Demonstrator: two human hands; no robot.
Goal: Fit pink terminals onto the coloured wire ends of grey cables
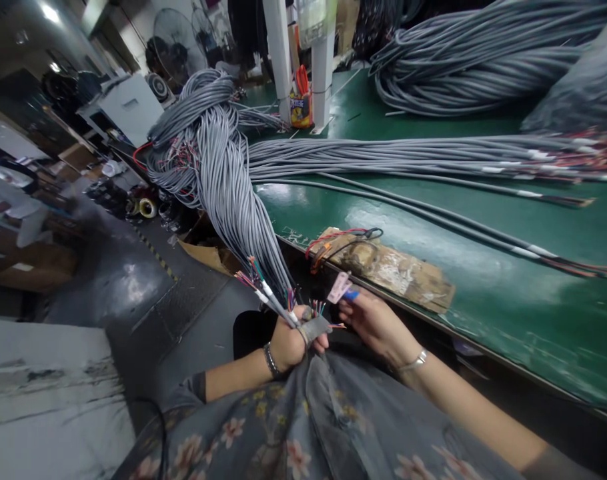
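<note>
Just above the floral shirt, I have the left hand clamped on grey cables, seemingly unfinished; the right hand pinches a blurred pink-and-blue piece. Beyond, on the green bench, stripped cables look done.

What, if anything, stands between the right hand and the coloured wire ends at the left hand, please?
Nothing visible does; only an open gap separates the right hand, with its small pinkish item, from the coloured wire ends.
</note>
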